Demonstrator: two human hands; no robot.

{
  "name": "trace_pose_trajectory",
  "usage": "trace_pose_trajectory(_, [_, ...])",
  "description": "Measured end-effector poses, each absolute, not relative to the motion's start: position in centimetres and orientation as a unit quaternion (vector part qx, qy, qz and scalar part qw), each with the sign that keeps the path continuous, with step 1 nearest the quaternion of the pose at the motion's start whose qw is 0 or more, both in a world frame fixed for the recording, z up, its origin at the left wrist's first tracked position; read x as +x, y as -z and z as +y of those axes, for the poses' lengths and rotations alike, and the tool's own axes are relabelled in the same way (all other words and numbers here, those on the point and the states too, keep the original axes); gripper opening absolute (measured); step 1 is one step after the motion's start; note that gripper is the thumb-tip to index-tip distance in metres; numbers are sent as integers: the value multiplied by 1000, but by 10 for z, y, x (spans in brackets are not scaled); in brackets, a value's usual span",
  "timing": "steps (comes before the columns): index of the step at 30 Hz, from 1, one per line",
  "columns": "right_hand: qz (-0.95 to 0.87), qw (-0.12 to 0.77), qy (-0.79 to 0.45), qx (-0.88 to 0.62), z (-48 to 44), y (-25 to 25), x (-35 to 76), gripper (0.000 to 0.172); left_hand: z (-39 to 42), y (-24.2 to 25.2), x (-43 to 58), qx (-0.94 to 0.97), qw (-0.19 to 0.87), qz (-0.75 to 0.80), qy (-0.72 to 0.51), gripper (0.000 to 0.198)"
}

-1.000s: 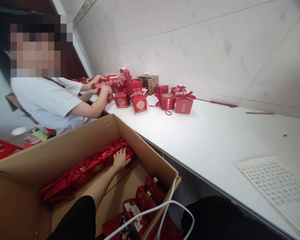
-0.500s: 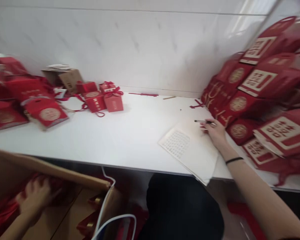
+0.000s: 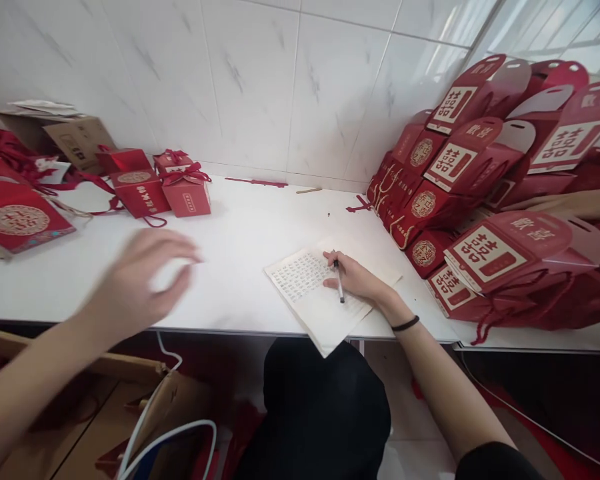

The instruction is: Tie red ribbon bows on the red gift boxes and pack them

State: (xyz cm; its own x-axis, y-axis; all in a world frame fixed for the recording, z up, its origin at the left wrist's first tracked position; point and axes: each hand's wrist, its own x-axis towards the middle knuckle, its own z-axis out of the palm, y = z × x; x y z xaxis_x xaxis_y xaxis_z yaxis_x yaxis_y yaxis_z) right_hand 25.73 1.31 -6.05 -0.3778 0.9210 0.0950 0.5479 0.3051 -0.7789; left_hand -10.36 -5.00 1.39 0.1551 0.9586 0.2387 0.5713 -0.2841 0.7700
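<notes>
My right hand rests on a white sheet of small printed stickers near the front edge of the white table. Its fingers are closed on a pen that points toward me. My left hand hovers above the table's front edge, left of the sheet. It is blurred by motion, with the fingers loosely spread and nothing seen in them.
A tall pile of red gift bags fills the right side of the table. Small red ribboned boxes and a brown carton stand at the back left. An open cardboard box and a white cable lie below.
The view swung right, away from the person and the cardboard box. My left hand rose out of the box to above the table. My right hand slid onto the sticker sheet with the pen.
</notes>
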Motion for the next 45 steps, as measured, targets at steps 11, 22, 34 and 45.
trace_pose_trajectory(11, [-729, 344, -195, -559, -55, 71, 183, 26, 43, 37, 25, 860, 266, 425, -97, 35])
trace_pose_trajectory(22, [-553, 499, -373, -553, -39, 61, 158, 25, 51, 38, 10, 847, 365, 380, -71, 43])
trace_pose_trajectory(34, [-574, 438, -346, -599, -44, 62, 159, 36, 55, 37, 10, 840, 368, 396, -47, 53])
trace_pose_trajectory(45, [-586, 408, -330, -618, -41, 64, 159, 32, 51, 28, 10, 851, 348, 393, 22, 59])
